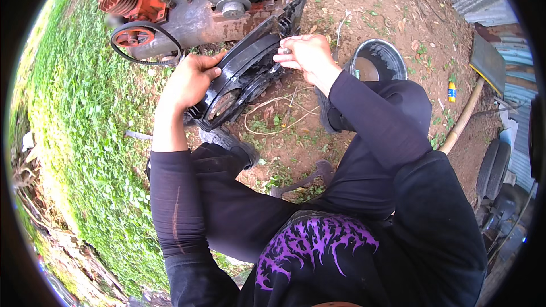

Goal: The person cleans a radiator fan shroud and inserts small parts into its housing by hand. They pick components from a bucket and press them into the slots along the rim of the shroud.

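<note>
A black plastic fan shroud (242, 71) with a round rim stands tilted in front of me, above the ground. My left hand (196, 78) grips its left side, thumb over the rim and fingers along the far side. Near the upper right part of the shroud is my right hand (307, 58), its fingers bent together in a pinch. Whatever those fingertips hold, if anything, is too small to make out. The inner side of the shroud is partly in shadow.
Beyond the shroud lies a rusty air compressor tank (193, 25) with a red pump (133, 5) and a belt. A black bucket (389, 59) holding brownish liquid stands by my right knee. A thin cable (267, 132), a wooden-handled tool (463, 113) and a yellow bottle (452, 91) lie around.
</note>
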The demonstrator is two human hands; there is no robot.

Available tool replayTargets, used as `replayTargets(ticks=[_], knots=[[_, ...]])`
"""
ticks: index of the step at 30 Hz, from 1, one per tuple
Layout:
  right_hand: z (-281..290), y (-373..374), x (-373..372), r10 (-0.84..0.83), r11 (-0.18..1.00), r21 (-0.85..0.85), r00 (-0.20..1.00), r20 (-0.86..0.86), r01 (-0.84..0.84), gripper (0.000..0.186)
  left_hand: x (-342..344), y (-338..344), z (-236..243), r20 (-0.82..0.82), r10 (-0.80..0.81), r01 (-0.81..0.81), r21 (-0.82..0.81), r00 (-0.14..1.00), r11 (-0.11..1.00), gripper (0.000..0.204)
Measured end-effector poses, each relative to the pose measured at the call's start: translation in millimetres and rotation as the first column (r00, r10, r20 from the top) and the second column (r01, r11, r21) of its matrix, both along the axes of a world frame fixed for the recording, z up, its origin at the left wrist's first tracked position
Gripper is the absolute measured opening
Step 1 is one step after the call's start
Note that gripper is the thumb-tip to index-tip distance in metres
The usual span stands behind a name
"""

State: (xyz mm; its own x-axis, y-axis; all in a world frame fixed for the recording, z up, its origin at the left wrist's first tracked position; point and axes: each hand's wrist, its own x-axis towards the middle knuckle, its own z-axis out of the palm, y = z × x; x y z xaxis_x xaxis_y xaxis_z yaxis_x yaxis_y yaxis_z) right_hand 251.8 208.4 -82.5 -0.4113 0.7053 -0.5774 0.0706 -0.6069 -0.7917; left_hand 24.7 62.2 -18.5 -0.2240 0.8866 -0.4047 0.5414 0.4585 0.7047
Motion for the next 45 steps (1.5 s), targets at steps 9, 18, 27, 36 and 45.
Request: replayTargets(ticks=[9, 18, 27, 36, 45], knots=[[5.5, -11.2, -4.7, -0.019, 0.999, -0.045, 0.998, -0.058, 0.016, 0.013, 1.5, -0.2, 2.3, -0.016, 0.005, -0.005, 0.001, 1.000, 1.000, 0.039], [0.3, -10.8, -4.8, -0.030, 0.999, -0.035, 0.997, -0.072, 0.028, 0.013, 2.7, 0.3, 4.6, -0.016, 0.007, -0.008, -0.024, 1.000, 1.000, 0.039], [-3.8, -6.2, -6.7, -0.019, 0.999, -0.026, 0.999, -0.036, 0.018, 0.013, 1.8, 1.4, 2.5, -0.028, 0.001, -0.001, -0.016, 1.000, 1.000, 0.040], [-1.8, -4.7, -7.0, 0.026, 1.000, -0.002, 0.999, -0.037, -0.026, 0.015, -5.2, -1.0, -8.0, -0.063, 0.047, -0.042, 0.070, 0.997, 0.997, 0.041], [10.0, -12.2, -12.6, -0.032, 0.999, -0.007, 0.991, -0.130, 0.031, 0.015, -4.1, -0.6, -7.8, -0.023, 0.053, -0.051, 0.058, 0.998, 0.997, 0.040]])
